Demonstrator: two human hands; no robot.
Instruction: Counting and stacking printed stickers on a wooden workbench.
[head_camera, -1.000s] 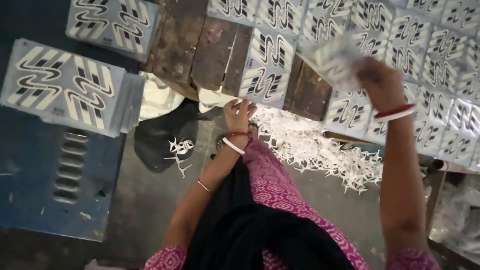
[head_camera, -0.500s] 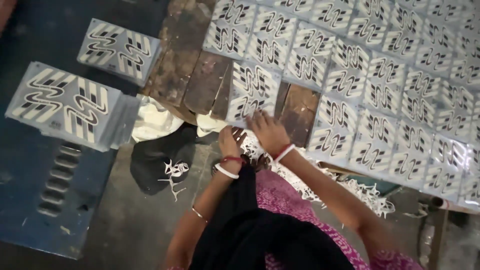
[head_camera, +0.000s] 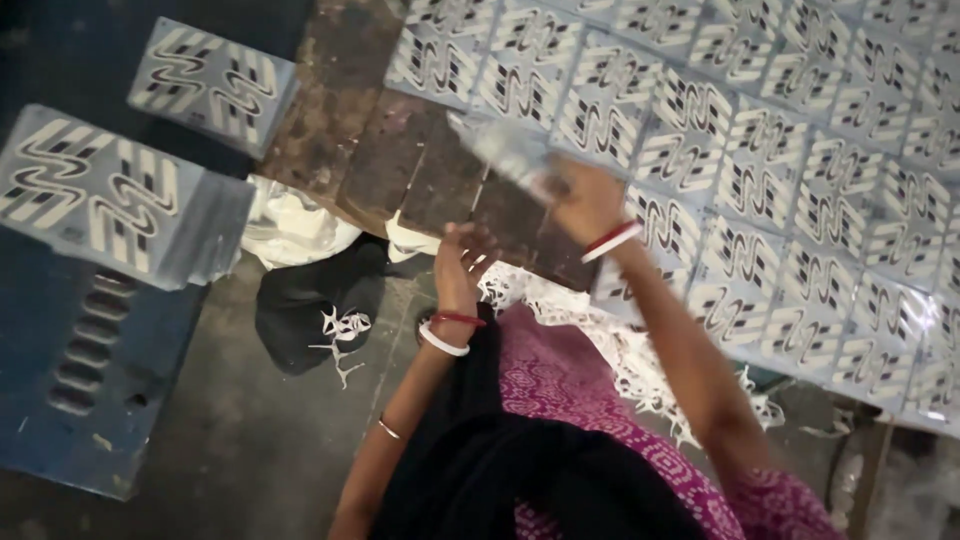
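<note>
Grey patterned sheet (head_camera: 510, 150), blurred, gripped in right hand (head_camera: 585, 200) above the dark wooden worktop (head_camera: 400, 160). Left hand (head_camera: 460, 262) loose, empty, at worktop edge. Likely placing step; next needs alignment beside laid sheets (head_camera: 760, 180).

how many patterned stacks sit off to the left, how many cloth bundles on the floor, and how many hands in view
grey patterned sheet stacks on the left: 2
cloth bundles on the floor: 2, one white, one black
hands: 2, left hand, right hand holding a blurred patterned sheet
total: 6

A pale card (head_camera: 505, 150) printed with dark wavy patterns, blurred, is lifted and tilted above the bare brown boards (head_camera: 440, 185).
</note>
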